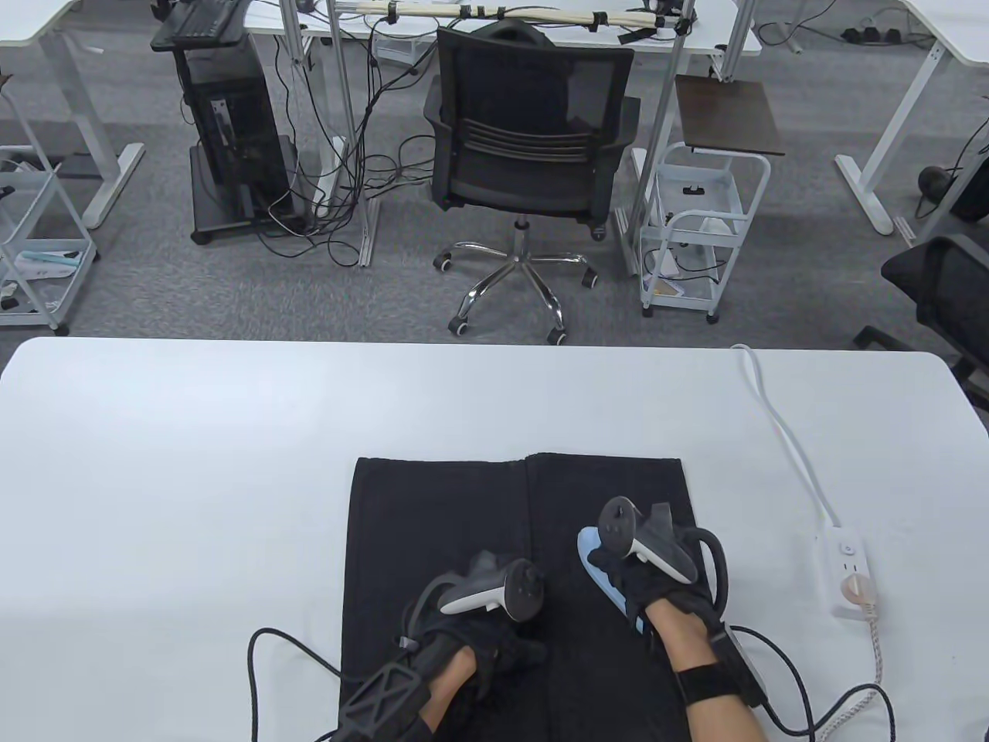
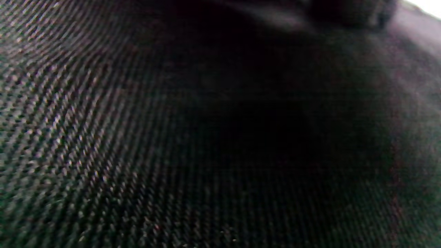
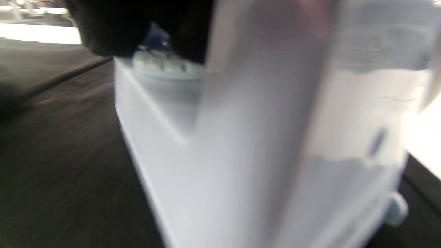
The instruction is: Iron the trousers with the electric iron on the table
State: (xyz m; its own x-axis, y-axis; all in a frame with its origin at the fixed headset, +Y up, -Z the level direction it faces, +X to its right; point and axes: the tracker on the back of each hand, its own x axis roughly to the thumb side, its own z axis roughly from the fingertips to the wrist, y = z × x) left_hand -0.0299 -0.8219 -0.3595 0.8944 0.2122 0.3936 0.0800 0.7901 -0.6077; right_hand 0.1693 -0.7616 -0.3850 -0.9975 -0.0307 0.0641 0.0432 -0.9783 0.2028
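Trousers (image 1: 463, 525), black twill, lie flat under left hand (image 1: 483, 645); right hand (image 1: 657, 587) grips pale-blue iron (image 1: 599, 560).

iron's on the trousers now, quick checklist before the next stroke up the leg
1. Right hand grips the iron: ok.
2. Iron on the trousers, right leg: ok.
3. Left hand rests on the left leg, apart from the iron: ok.
4. Fabric ahead of the iron's tip lies flat: ok.
5. Braided cord plugged into the power strip: ok.
6. Iron hot: cannot tell.
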